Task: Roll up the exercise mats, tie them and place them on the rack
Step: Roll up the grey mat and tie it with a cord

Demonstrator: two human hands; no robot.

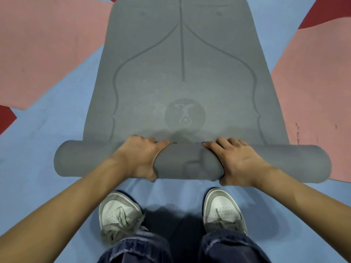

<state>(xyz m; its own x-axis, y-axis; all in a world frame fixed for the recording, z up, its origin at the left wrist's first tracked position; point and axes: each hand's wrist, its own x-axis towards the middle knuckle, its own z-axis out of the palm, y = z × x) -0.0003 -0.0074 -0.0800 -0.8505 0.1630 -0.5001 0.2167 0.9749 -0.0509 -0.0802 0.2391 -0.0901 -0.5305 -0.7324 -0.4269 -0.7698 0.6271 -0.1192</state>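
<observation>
Both hands are clamped on the rolled near end of the grey mat [182, 73], left hand [139, 155] and right hand [235, 161] either side of its middle; the rest lies flat on the blue floor [47, 130]; a round emblem [185, 115] is printed near the roll, its wording unreadable.

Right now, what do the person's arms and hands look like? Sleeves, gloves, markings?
Both arms are bare to the frame edge: no sleeves, gloves, watch or rings show. The left hand and right hand have dark blue nail polish.
</observation>
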